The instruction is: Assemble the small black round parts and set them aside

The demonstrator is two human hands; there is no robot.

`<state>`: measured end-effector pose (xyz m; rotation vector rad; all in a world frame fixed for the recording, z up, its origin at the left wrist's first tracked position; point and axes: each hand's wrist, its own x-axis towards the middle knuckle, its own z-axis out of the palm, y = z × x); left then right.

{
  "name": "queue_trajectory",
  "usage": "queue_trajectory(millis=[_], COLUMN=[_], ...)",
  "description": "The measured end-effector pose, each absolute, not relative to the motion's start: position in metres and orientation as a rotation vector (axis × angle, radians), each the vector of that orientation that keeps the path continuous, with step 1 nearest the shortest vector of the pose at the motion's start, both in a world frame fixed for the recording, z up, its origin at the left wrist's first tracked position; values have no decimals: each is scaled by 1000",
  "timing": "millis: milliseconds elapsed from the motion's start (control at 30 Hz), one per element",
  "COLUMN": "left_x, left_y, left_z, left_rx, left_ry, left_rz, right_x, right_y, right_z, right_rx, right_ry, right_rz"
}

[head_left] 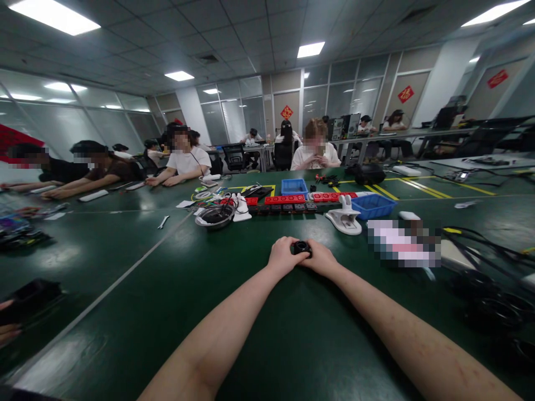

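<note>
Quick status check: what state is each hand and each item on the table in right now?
Left hand: closed on black part.
Right hand: closed on black part.
Black part: held between both hands, just above table.
Blue bin: upright, open.
Metal bowl: upright.
</note>
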<state>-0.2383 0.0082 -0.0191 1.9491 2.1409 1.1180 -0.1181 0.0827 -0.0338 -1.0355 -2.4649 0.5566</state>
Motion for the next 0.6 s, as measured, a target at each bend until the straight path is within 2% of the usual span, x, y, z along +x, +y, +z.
queue_trajectory(millis=[133,267,400,600], left_x=[-244,-244,-244,-242], left_y=[9,8,5,5], left_z=[-20,-18,-15,-17], left_rx=[1967,1944,1936,1910], left_ry=[1986,1925,1902,1904], left_rz=[1107,1093,1086,1114], right_x=[-109,-103,-103,-104], right_y=[95,99,99,99], right_z=[-27,-21,-20,-23], right_rx=[-693,-593,-605,-682], right_ry=[-2525,-2499,-2471,-2477], right_rz=[973,1278,1345,1243])
